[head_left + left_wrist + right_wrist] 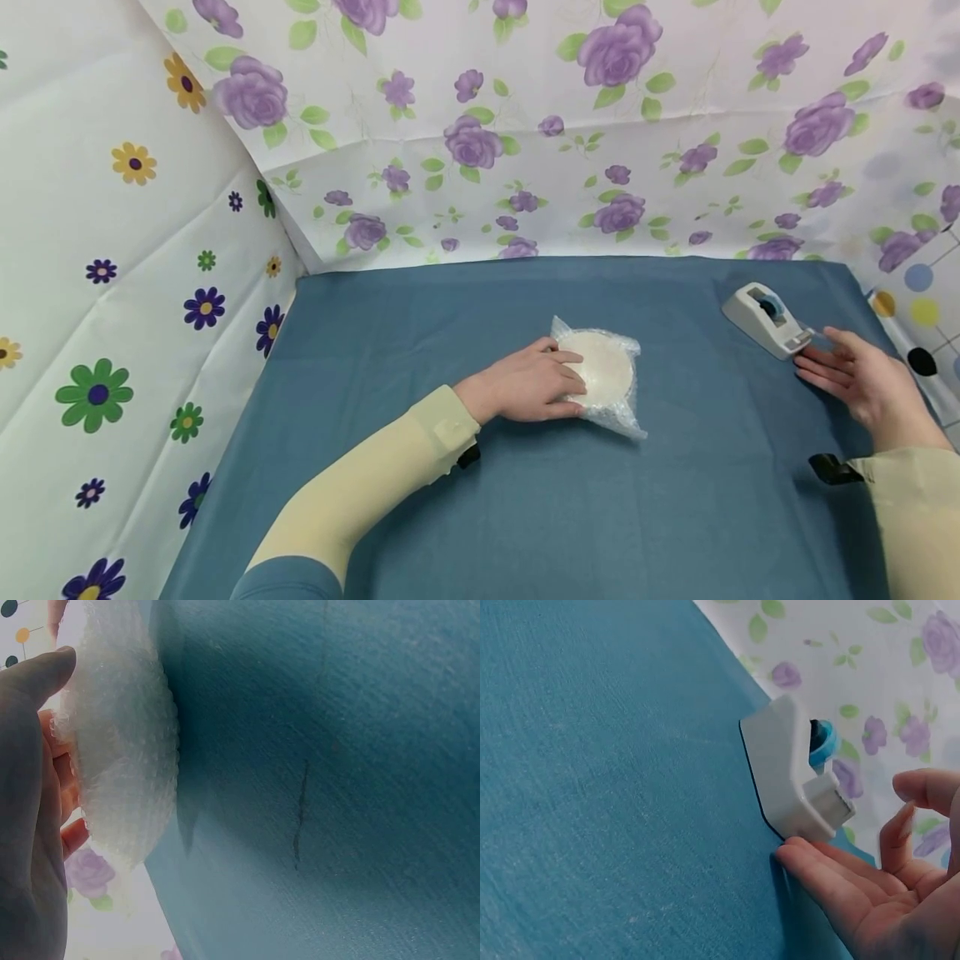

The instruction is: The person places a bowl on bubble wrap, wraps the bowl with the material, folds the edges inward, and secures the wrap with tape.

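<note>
A round, pale item wrapped in bubble wrap [606, 367] lies on the blue cloth. My left hand [531, 383] rests on its left part, fingers spread over the top and thumb near the front edge. The left wrist view shows the bubble wrap [124, 742] from the side, with the thumb and fingertips against its upper face. At the right, my right hand [862, 379] pinches the clear tape end between thumb and index finger, in front of a white tape dispenser [761, 321]. Its other fingers [817, 874] reach under the dispenser's front end. A blue roll [823, 742] sits inside the dispenser.
Blue cloth [420, 308] covers the table. White sheets with purple flowers [480, 192] hang behind it, and a flower-patterned sheet [150, 333] hangs at the left. At the right edge is a dotted, lined sheet [926, 292].
</note>
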The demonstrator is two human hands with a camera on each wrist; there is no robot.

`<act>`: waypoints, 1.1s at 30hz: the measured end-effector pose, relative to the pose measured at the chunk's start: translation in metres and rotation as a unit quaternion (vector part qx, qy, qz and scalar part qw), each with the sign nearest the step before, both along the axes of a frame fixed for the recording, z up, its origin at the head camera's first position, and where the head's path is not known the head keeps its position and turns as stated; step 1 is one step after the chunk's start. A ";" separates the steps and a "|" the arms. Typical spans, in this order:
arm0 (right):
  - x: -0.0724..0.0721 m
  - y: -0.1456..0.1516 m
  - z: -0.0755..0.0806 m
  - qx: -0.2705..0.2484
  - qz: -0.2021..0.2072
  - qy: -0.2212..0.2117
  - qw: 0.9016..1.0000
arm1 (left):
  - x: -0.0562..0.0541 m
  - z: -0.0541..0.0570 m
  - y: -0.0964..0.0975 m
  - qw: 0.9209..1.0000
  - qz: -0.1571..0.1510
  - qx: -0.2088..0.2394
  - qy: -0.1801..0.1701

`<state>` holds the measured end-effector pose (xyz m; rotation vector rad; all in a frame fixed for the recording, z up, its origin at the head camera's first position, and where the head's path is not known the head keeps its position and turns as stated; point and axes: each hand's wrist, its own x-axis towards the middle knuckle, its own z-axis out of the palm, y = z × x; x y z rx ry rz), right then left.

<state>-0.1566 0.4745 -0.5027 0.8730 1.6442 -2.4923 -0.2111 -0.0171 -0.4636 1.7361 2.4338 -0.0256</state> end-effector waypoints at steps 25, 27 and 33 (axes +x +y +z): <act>0.004 0.025 -0.022 0.173 0.061 -0.096 0.978 | -0.002 0.000 0.001 1.000 0.002 -0.001 -0.010; 0.004 0.027 -0.025 0.224 0.078 -0.108 0.965 | -0.002 0.000 0.001 1.000 0.003 -0.001 -0.010; 0.004 0.021 -0.025 0.371 0.109 -0.138 0.912 | -0.001 0.000 0.001 1.000 0.007 -0.004 -0.009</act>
